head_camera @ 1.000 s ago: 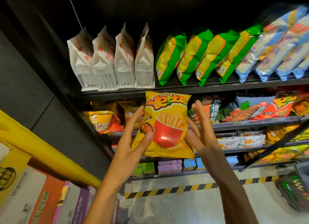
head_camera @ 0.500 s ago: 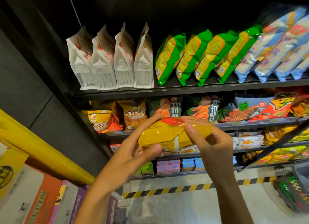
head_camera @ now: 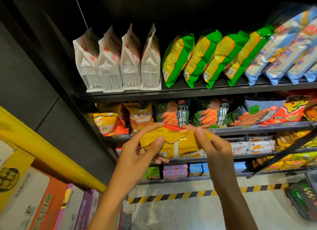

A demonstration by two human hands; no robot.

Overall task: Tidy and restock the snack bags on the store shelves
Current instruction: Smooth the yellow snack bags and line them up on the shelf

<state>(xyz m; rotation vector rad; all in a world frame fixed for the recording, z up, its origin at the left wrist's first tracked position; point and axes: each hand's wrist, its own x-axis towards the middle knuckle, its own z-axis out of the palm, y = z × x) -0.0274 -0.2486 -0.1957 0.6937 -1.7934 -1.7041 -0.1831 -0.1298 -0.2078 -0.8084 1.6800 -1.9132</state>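
From the head view, both hands hold one yellow bag (head_camera: 173,142) in front of the shelves, turned nearly flat so its back seam and lower edge face the camera. The left hand (head_camera: 137,154) grips the bag's left end, thumb on the near face and fingers curled behind and beneath; the right hand (head_camera: 212,144) pinches the right end between thumb and fingertips. Holding it at both ends likely keeps the puffy, slippery pack from sagging while it is turned to slide in. Just beyond the hands runs the second shelf (head_camera: 240,129), where orange bags (head_camera: 140,117) and dark shrimp bags (head_camera: 173,112) stand face-out along the front lip, so labels read from the aisle. Above the hands, white pouches (head_camera: 118,65) and green bags (head_camera: 202,58) lean in tight rows. Which slot the yellow bag is meant for I cannot tell. Below and left of the hands sit cartons (head_camera: 34,200), probably the restock supply.
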